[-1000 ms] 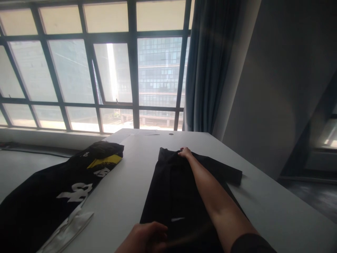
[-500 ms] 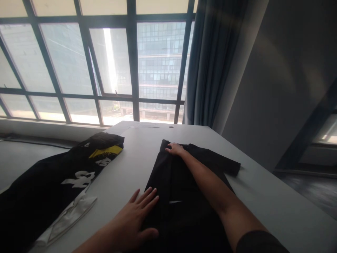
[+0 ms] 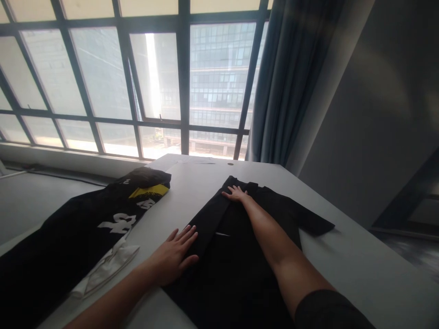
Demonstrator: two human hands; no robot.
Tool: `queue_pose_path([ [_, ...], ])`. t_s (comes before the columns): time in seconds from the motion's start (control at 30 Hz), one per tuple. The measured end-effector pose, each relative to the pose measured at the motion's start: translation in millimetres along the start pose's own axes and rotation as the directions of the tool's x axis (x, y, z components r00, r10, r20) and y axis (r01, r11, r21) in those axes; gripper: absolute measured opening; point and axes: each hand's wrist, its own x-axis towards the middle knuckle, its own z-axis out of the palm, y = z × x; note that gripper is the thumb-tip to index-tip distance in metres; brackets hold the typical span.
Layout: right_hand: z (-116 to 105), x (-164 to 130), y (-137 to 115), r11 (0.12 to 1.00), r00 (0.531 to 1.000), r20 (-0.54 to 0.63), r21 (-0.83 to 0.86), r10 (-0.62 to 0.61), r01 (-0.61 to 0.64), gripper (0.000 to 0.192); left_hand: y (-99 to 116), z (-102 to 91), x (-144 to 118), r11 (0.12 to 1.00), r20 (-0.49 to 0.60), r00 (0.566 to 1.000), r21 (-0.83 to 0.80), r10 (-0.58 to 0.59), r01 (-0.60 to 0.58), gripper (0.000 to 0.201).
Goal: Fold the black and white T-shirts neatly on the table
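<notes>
A black shirt (image 3: 240, 269) with a small white mark lies on the white table in front of me, its left side folded inward over the body. One sleeve sticks out to the right. My left hand (image 3: 179, 251) rests flat on the folded left edge, fingers spread. Farther up, near the collar end, my right hand (image 3: 236, 193) lies on the fabric with its fingers spread. Neither hand grips the cloth. The shirt's near end runs out of the bottom of the view.
Left of the shirt lies another black garment (image 3: 68, 237) with white lettering and a yellow patch. White cloth (image 3: 109, 265) shows along its edge. The white table (image 3: 346, 269) reaches toward the large windows (image 3: 157, 77). A dark blue curtain (image 3: 284, 82) hangs behind its right corner.
The view has shifted, so the scene sits differently in the frame. My left hand has slid slightly up along the shirt's folded edge. The right hand stays near the collar.
</notes>
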Motion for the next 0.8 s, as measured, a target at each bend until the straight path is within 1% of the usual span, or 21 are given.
queue_pose_path([
  [0.07,0,3,7,1.000,1.000,-0.011,0.002,0.022,-0.022,0.097,0,-4.1,0,1.000,0.032,0.999,-0.025,0.004,-0.003,0.077],
  [0.2,-2,7,28,0.995,0.993,-0.062,0.004,0.100,-0.100,0.092,-7,-10.7,0,0.998,0.081,0.996,-0.058,0.030,-0.026,0.078],
  [0.3,-3,10,43,0.994,0.990,-0.084,-0.001,0.112,-0.113,0.090,-12,-10.0,2,0.997,0.071,0.996,-0.061,0.049,-0.044,0.076],
  [0.37,-2,11,48,0.995,0.989,-0.108,-0.006,0.103,-0.104,0.089,-13,-7.6,3,0.997,0.051,0.997,-0.058,0.052,-0.049,0.076],
  [0.47,-1,9,47,0.995,0.982,-0.164,-0.031,0.089,-0.096,0.085,-11,-3.2,3,0.995,0.010,0.996,-0.049,0.084,-0.084,0.077],
  [0.6,2,-1,33,0.989,0.958,-0.273,-0.086,0.092,-0.119,0.081,-3,2.4,2,0.983,-0.047,0.983,-0.039,0.176,-0.178,0.076],
  [0.67,6,-7,25,0.993,0.969,-0.236,-0.072,0.070,-0.089,0.081,1,4.0,2,0.981,-0.045,0.982,-0.042,0.185,-0.187,0.076],
  [0.77,9,-13,17,0.999,0.994,-0.102,-0.004,0.034,-0.034,0.083,3,2.8,1,0.985,-0.011,0.986,-0.051,0.166,-0.166,0.078],
  [0.8,9,-14,17,0.999,0.996,-0.078,0.020,0.029,-0.028,0.083,3,1.5,1,0.986,0.007,0.988,-0.054,0.156,-0.156,0.079],
])
